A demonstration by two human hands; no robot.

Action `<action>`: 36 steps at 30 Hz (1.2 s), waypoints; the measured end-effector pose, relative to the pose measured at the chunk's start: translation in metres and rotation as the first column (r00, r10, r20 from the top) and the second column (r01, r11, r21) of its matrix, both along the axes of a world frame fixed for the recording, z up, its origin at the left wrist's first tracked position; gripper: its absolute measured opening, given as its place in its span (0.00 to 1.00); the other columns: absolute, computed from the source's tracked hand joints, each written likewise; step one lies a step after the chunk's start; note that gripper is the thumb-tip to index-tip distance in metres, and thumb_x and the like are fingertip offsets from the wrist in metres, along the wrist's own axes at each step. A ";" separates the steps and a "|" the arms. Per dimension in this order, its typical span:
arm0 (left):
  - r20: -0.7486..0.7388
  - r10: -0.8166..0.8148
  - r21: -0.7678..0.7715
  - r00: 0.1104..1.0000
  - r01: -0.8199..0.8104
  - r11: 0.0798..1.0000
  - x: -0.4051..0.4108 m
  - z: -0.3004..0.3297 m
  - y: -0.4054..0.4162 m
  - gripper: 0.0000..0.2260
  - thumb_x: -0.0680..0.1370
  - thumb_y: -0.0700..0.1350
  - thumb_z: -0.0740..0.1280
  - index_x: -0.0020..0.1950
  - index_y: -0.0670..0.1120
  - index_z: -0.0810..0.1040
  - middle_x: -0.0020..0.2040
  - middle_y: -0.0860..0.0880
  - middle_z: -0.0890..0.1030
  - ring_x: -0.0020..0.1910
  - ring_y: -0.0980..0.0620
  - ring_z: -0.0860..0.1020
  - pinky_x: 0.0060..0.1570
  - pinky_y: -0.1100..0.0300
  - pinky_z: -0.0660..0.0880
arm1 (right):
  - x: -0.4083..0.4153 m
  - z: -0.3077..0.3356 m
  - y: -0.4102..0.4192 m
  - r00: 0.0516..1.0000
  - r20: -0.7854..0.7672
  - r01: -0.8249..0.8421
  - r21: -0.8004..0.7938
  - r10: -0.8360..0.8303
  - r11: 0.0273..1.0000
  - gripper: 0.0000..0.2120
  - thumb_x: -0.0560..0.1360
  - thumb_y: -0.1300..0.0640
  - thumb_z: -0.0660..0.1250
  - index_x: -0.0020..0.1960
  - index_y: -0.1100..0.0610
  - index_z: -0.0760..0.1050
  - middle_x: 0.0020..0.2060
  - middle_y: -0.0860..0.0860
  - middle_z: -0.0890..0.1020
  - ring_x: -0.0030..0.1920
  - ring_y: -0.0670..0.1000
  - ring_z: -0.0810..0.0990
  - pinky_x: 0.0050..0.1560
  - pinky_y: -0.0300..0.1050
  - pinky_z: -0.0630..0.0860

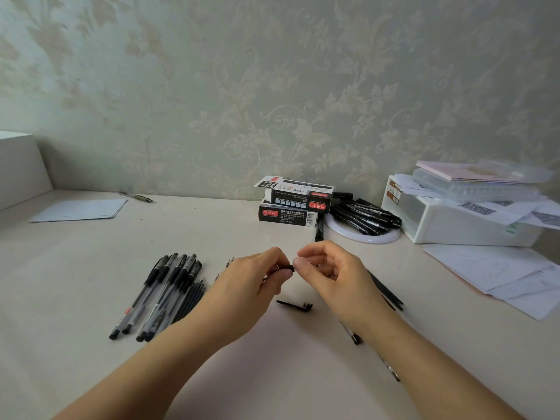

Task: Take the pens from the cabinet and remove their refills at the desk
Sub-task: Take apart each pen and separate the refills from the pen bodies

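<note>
Above the bench (272,359), mid-frame: one pen (285,268), light, slim, slick, pinched by my left hand (251,286); my right hand (330,268) fingers nip its end; I judge barrel-grip best.

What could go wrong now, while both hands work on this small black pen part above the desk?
1. The small black part, pinched between the left hand and right hand, could slip and roll away across the desk.
2. The loose black cap lies just under the hands; a wrist might knock it away.
3. The right forearm lies over dark refills and could sweep them off.
</note>
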State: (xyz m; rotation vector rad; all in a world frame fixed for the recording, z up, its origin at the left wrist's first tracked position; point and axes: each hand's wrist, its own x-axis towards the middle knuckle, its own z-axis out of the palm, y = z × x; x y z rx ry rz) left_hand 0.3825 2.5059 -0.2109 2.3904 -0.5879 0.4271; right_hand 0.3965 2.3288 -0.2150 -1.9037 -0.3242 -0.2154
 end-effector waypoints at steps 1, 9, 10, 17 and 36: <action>0.004 -0.002 -0.004 1.000 0.002 1.000 0.000 0.000 0.000 0.05 0.81 0.50 0.60 0.48 0.53 0.74 0.37 0.57 0.78 0.36 0.62 0.73 0.34 0.68 0.67 | 0.000 0.000 -0.001 1.000 0.002 0.015 -0.014 -0.015 1.000 0.07 0.75 0.45 0.70 0.47 0.47 0.80 0.41 0.42 0.84 0.42 0.44 0.80 0.45 0.36 0.76; -0.009 -0.019 0.005 1.000 0.019 1.000 0.001 -0.001 0.001 0.07 0.82 0.49 0.58 0.57 0.61 0.72 0.35 0.55 0.76 0.33 0.61 0.72 0.34 0.69 0.67 | 0.002 0.002 -0.002 0.999 -0.031 -0.012 0.083 0.015 0.996 0.03 0.77 0.54 0.70 0.45 0.50 0.81 0.38 0.48 0.86 0.40 0.42 0.82 0.46 0.38 0.75; -0.010 -0.017 0.010 1.000 0.017 1.000 0.002 -0.001 0.001 0.08 0.82 0.49 0.57 0.58 0.61 0.71 0.35 0.55 0.76 0.33 0.61 0.72 0.34 0.69 0.67 | 0.003 0.002 -0.003 1.000 -0.031 0.006 0.110 -0.003 0.994 0.02 0.77 0.55 0.70 0.45 0.50 0.81 0.38 0.48 0.86 0.40 0.42 0.83 0.46 0.37 0.76; -0.027 0.030 0.040 0.999 -0.029 0.999 0.003 -0.004 0.003 0.10 0.83 0.47 0.57 0.59 0.61 0.71 0.37 0.57 0.76 0.36 0.66 0.72 0.34 0.71 0.67 | 0.009 -0.003 -0.012 0.987 0.080 0.148 -0.083 -0.142 0.985 0.02 0.72 0.54 0.74 0.41 0.48 0.82 0.34 0.41 0.84 0.35 0.40 0.80 0.40 0.33 0.75; -0.070 0.033 -0.020 0.997 -0.035 0.999 0.006 -0.004 0.002 0.14 0.82 0.47 0.60 0.62 0.65 0.74 0.34 0.60 0.76 0.35 0.67 0.73 0.36 0.74 0.67 | 0.006 -0.008 -0.008 0.964 0.264 0.170 -0.515 -0.032 0.840 0.09 0.76 0.48 0.69 0.54 0.47 0.83 0.44 0.43 0.78 0.47 0.45 0.74 0.51 0.42 0.72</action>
